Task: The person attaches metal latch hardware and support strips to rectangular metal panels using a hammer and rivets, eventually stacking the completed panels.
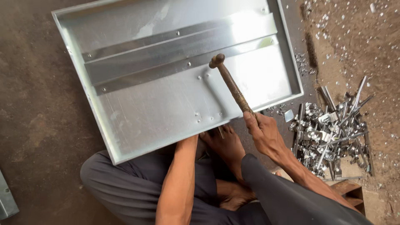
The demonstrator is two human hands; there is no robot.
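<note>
A shiny sheet-metal tray with raised edges and a riveted channel strip across it lies tilted on the floor in front of me. My right hand grips the rusty handle of a hammer, whose head hangs just above the tray near the strip. My left forearm reaches under the tray's near edge, and the hand itself is hidden beneath the metal. My bare foot rests against the near edge of the tray.
A heap of small metal brackets, rods and scraps lies on the dirt floor to the right. Metal shavings are scattered at the upper right. Another metal piece shows at the left edge, a wooden block at the lower right.
</note>
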